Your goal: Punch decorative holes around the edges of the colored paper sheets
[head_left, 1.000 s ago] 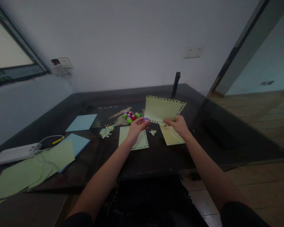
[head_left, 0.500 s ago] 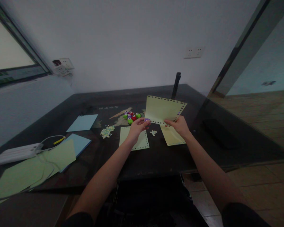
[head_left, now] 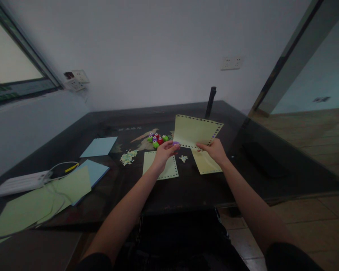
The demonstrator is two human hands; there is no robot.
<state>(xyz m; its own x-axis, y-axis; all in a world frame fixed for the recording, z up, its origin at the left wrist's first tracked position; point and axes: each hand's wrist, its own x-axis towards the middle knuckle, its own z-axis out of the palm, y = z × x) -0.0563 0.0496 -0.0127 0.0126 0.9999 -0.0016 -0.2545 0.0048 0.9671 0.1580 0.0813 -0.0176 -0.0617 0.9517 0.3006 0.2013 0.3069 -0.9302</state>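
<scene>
A pale yellow-green sheet of paper point(head_left: 196, 130) with punched holes along its edges is held up above the table. My right hand point(head_left: 216, 151) pinches its lower edge, thumb in front. At the sheet's lower left corner, my left hand point(head_left: 164, 152) is closed on a small purple craft punch point(head_left: 175, 143), mostly hidden by the fingers. Under my left forearm lies another sheet with holes along its edges point(head_left: 170, 170). A yellowish sheet point(head_left: 206, 163) rests below my right hand. Several green, red and purple craft punches point(head_left: 159, 140) stand grouped behind my left hand.
Paper cut-outs lie in a larger pile point(head_left: 127, 157) and a smaller one point(head_left: 183, 159). Blue paper point(head_left: 98, 146), green sheets point(head_left: 42, 199) and a white power strip point(head_left: 21, 183) with a cable occupy the left. A black upright object point(head_left: 210, 101) stands behind the held sheet.
</scene>
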